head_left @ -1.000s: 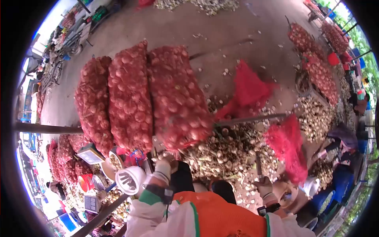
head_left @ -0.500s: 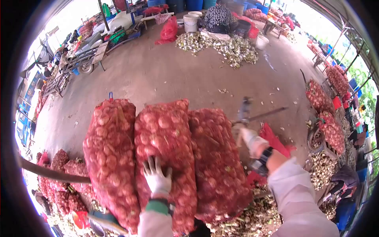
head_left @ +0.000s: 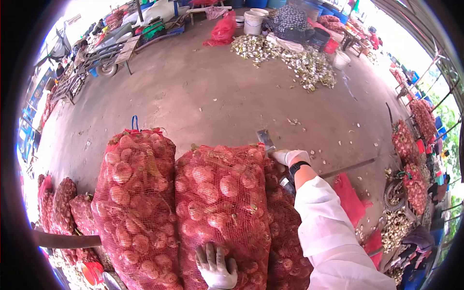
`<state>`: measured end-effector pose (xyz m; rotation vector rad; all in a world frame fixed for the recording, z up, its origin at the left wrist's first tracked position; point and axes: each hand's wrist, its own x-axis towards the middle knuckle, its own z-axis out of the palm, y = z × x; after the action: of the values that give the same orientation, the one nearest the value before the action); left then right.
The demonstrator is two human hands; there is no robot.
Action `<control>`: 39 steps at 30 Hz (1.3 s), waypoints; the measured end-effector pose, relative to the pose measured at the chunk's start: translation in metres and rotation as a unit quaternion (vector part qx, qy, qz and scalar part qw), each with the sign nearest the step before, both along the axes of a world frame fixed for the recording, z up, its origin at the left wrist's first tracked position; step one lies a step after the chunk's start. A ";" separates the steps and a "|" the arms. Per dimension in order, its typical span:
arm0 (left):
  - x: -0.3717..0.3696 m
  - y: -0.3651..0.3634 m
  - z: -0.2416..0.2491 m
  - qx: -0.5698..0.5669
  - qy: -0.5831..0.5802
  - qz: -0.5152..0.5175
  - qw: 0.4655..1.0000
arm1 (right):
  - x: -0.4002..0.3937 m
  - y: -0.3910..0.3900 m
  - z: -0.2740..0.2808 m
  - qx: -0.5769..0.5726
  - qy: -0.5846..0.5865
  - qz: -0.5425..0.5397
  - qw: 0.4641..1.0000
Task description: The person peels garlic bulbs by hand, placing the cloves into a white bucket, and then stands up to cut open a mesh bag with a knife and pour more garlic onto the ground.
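Observation:
Three red mesh sacks packed with round bulbs lie side by side before me: a left sack (head_left: 137, 203), a middle sack (head_left: 222, 193) and a right sack (head_left: 285, 237), partly covered by my right arm. My left hand (head_left: 216, 268), in a white glove with greyed fingers, presses on the near part of the middle sack, fingers spread. Over the far end of the right sack, my gloved right hand (head_left: 289, 157) closes around a dark tool with a flat grey end (head_left: 265, 139). The tool's exact kind I cannot tell. A dark watch (head_left: 298, 167) circles my right wrist.
A dark pole (head_left: 67, 239) juts out left of the sacks, and a long bar (head_left: 348, 167) extends to the right. Red netting (head_left: 350, 198) lies beside my right arm. Farther off are a peelings heap (head_left: 309, 67), a white bucket (head_left: 253, 22) and a wheeled cart (head_left: 104, 60).
My right hand and the tool have moved left and inward, to the far end of the right sack. My left hand appears lower in view, still on the middle sack. The camera view has shifted.

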<state>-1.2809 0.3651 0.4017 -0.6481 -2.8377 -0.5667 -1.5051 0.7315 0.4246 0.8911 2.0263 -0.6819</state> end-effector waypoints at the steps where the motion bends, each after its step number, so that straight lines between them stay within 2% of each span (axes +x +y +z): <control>1: 0.001 0.001 -0.003 -0.001 0.011 -0.002 1.000 | -0.005 0.003 -0.003 0.072 -0.019 0.019 0.997; 2: 0.003 0.002 -0.003 -0.001 0.010 0.004 1.000 | -0.007 -0.002 0.001 0.142 -0.036 0.039 0.988; 4: 0.001 0.001 -0.001 -0.006 -0.012 0.002 1.000 | -0.019 0.003 -0.013 0.148 -0.016 0.053 0.987; 6: 0.000 0.001 0.000 -0.012 -0.020 0.006 1.000 | -0.022 0.002 -0.010 0.160 -0.035 0.128 0.978; 7: 0.000 0.001 -0.001 -0.010 -0.035 0.003 0.999 | -0.025 0.008 -0.025 0.179 -0.040 0.118 0.976; 8: -0.001 0.000 -0.003 -0.016 -0.034 0.008 0.999 | -0.029 0.007 -0.026 0.173 -0.038 0.122 0.977; 10: 0.002 0.001 -0.005 -0.011 0.005 -0.005 1.000 | -0.030 0.013 -0.027 0.171 -0.032 0.198 0.965; 11: 0.002 0.000 -0.002 -0.014 -0.002 -0.008 1.000 | -0.028 0.011 -0.016 0.126 -0.060 0.162 0.977; 14: -0.004 0.010 0.004 -0.025 -0.030 0.009 0.999 | -0.014 0.011 -0.004 0.159 -0.031 0.159 0.974; 16: -0.004 0.009 0.007 -0.016 -0.017 0.009 1.000 | -0.017 -0.011 0.002 0.161 -0.011 0.199 0.967; 18: -0.002 0.012 0.007 -0.039 -0.030 0.031 0.998 | -0.011 -0.007 -0.007 0.118 -0.015 0.131 0.984; 22: -0.002 0.010 -0.011 -0.028 0.037 0.043 0.998 | 0.020 0.013 -0.007 0.049 -0.034 -0.013 0.998; 24: -0.002 0.018 -0.007 -0.045 0.036 0.078 0.995 | 0.040 0.014 0.017 0.089 -0.063 0.040 0.993; 25: -0.002 0.020 -0.002 -0.042 0.038 0.080 0.995 | 0.055 0.019 0.012 0.184 0.030 0.068 0.980; 26: -0.006 0.022 0.002 -0.033 0.036 0.084 0.995 | 0.077 0.012 0.037 0.121 0.064 0.054 0.989; 27: -0.007 0.021 0.004 -0.050 0.022 0.090 0.994 | 0.093 0.059 -0.012 0.019 0.119 -0.017 0.993; 29: -0.006 0.024 -0.014 -0.049 0.001 0.091 0.995 | 0.156 0.042 0.087 0.070 0.087 0.044 0.993; 30: -0.005 0.033 -0.002 -0.098 -0.056 0.119 0.987 | 0.189 0.050 0.079 0.050 0.189 0.012 0.981; 31: -0.002 0.034 -0.004 -0.082 -0.061 0.114 0.988 | 0.221 0.101 0.037 0.047 0.366 0.185 0.911; 32: -0.007 0.038 -0.011 -0.058 -0.053 0.106 0.991 | 0.247 0.124 0.025 0.023 0.301 -0.059 0.952; 33: -0.010 0.039 -0.015 -0.084 -0.061 0.099 0.990 | 0.277 0.135 0.021 -0.110 0.390 -0.173 0.898; 34: -0.010 0.045 -0.018 -0.106 -0.068 0.088 0.988 | 0.285 0.138 0.021 -0.102 0.381 -0.182 0.901; 36: -0.014 0.062 -0.030 -0.127 -0.079 0.064 0.987 | 0.278 0.151 0.020 0.086 0.296 -0.080 0.948; 37: -0.017 0.069 -0.033 -0.138 -0.085 0.051 0.985 | 0.265 0.137 0.015 -0.028 0.375 -0.157 0.913; 38: -0.022 0.076 -0.035 -0.149 -0.085 0.043 0.984 | 0.246 0.131 0.010 -0.028 0.376 -0.159 0.912; 39: -0.029 0.080 -0.038 -0.160 -0.104 0.036 0.981 | 0.224 0.127 0.006 0.008 0.295 -0.178 0.939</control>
<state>-1.3098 0.4448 0.3641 -0.5611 -3.1695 -0.1724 -1.2813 0.8587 0.4309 1.1815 2.4101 -1.2538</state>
